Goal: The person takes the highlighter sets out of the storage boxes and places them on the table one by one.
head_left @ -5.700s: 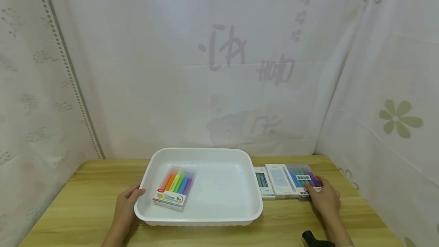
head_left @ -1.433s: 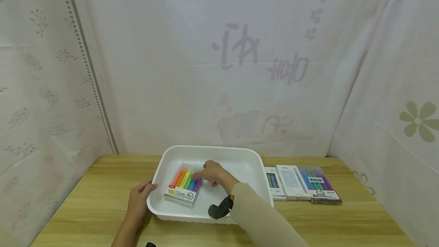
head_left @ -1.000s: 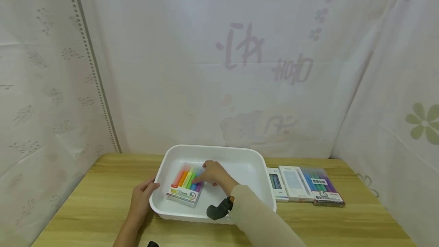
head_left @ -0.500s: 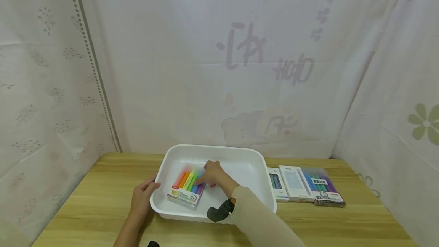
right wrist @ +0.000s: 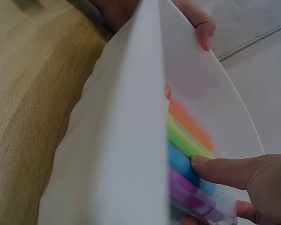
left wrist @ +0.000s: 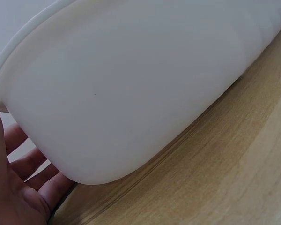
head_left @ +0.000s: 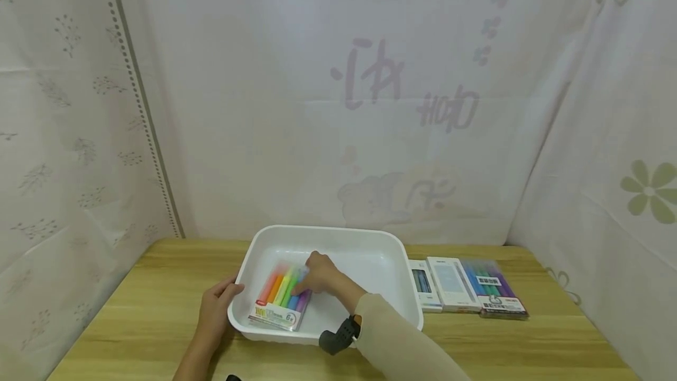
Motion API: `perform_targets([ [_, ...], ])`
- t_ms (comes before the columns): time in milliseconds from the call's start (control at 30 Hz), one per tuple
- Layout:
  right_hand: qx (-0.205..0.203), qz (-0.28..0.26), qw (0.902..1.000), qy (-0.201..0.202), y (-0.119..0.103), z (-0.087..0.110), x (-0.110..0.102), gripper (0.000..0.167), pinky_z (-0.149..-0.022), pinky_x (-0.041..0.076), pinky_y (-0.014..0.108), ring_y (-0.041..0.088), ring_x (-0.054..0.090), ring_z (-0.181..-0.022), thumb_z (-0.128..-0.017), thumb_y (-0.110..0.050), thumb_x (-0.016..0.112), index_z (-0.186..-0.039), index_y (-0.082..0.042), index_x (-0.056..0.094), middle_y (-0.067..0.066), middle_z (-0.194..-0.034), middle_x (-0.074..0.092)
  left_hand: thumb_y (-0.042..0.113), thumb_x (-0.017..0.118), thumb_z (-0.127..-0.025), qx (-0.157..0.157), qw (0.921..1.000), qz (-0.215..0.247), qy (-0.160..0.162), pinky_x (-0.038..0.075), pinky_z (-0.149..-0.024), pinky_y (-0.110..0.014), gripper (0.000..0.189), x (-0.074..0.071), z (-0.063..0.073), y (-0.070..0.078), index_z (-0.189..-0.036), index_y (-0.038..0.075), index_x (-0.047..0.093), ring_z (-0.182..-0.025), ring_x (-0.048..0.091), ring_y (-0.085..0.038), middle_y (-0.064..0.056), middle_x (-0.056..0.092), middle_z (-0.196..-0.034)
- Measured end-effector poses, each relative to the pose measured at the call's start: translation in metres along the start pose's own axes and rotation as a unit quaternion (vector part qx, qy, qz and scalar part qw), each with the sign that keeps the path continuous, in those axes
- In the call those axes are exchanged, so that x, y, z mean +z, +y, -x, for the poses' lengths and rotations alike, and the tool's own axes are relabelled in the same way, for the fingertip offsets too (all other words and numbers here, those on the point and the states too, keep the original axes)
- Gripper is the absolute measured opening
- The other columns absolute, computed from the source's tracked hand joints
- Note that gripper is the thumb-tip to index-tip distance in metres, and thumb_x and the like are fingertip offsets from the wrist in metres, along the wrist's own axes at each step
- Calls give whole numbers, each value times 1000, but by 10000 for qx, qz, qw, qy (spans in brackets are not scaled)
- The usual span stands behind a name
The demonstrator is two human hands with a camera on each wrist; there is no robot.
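Note:
In the head view, a white plastic tray (head_left: 365, 269) stands on the table. A clear pack of rainbow-coloured highlighters (head_left: 280, 304) lies in its left part. My right hand (head_left: 321, 275) reaches into the tray and pinches the pack's right side. The right wrist view has that hand's thumb (right wrist: 220, 171) on top of the highlighters, with fingertips below the pack's edge, partly hidden. My left hand (head_left: 215, 307) holds the tray's left side, thumb over the rim. In the left wrist view, its fingers (left wrist: 30, 164) lie against the outer wall.
Right of the tray, a small windowed pen box (head_left: 425, 287), a flat white box (head_left: 452, 285) and a clear pack of blue, green and purple pens (head_left: 494, 290) lie side by side. A patterned curtain (head_left: 296, 151) hangs behind the wooden table (head_left: 132, 310).
My right hand has left the pen pack on the far right and come to the highlighters. Since half a second ago, the highlighter pack has shifted slightly towards the tray's near-left corner.

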State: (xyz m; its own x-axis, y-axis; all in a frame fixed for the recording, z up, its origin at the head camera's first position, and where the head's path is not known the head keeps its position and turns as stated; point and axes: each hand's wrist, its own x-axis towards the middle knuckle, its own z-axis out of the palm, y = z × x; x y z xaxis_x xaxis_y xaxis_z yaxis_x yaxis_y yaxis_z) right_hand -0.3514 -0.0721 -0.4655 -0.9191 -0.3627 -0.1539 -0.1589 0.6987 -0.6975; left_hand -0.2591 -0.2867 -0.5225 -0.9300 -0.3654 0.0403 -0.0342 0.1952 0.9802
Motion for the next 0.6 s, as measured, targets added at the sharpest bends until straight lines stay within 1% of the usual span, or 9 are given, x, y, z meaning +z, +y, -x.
perform_targets([
  [100,73,-356,9993,-110,-1,2,0,57,-69,59,35,24,59,-79,-71,-9,89,-114,5,54,14,-100,58,15,54,-97,11,10000,43,-5,49,-82,-10,47,0,0,-1,-140,-2,56,-109,58,4,-23,54,-147],
  [133,125,-485,9986,-139,-2,3,0,56,-66,59,34,23,60,-77,-72,-7,88,-114,5,53,14,-99,57,15,54,-97,18,10000,54,-2,50,-81,-11,47,0,0,-2,-140,-3,57,-107,57,6,-23,54,-147],
  [167,152,-557,9982,-142,-1,4,0,56,-66,58,33,23,59,-77,-72,-6,88,-114,5,54,14,-100,58,14,54,-96,10,10000,66,5,50,-82,-11,47,0,0,-2,-140,-3,57,-106,57,7,-23,54,-147],
  [300,166,-759,9969,-109,-1,5,-2,54,-70,57,33,23,59,-81,-71,-3,87,-114,2,55,14,-103,59,15,55,-95,-45,9999,86,47,50,-82,-11,47,0,0,-1,-139,-1,58,-106,57,7,-21,56,-146],
  [433,160,-888,9959,-53,1,4,-3,53,-71,55,34,24,58,-84,-70,-3,88,-114,-1,58,13,-107,60,16,55,-95,-8,9999,117,69,51,-81,-12,47,0,0,0,-139,-2,58,-100,57,10,-22,56,-146],
  [533,190,-1034,9944,56,3,3,-3,52,-78,54,38,26,56,-91,-69,-2,88,-114,-4,61,16,-116,61,16,54,-96,70,9999,145,59,51,-80,-12,46,0,0,-1,-138,-5,58,-95,57,13,-25,56,-145],
  [600,210,-1151,9931,125,3,4,-4,53,-83,54,40,27,55,-97,-68,-1,88,-115,-6,64,18,-125,60,17,54,-97,100,9998,132,57,51,-80,-12,46,1,-1,-3,-137,-5,58,-94,57,14,-25,56,-144],
])
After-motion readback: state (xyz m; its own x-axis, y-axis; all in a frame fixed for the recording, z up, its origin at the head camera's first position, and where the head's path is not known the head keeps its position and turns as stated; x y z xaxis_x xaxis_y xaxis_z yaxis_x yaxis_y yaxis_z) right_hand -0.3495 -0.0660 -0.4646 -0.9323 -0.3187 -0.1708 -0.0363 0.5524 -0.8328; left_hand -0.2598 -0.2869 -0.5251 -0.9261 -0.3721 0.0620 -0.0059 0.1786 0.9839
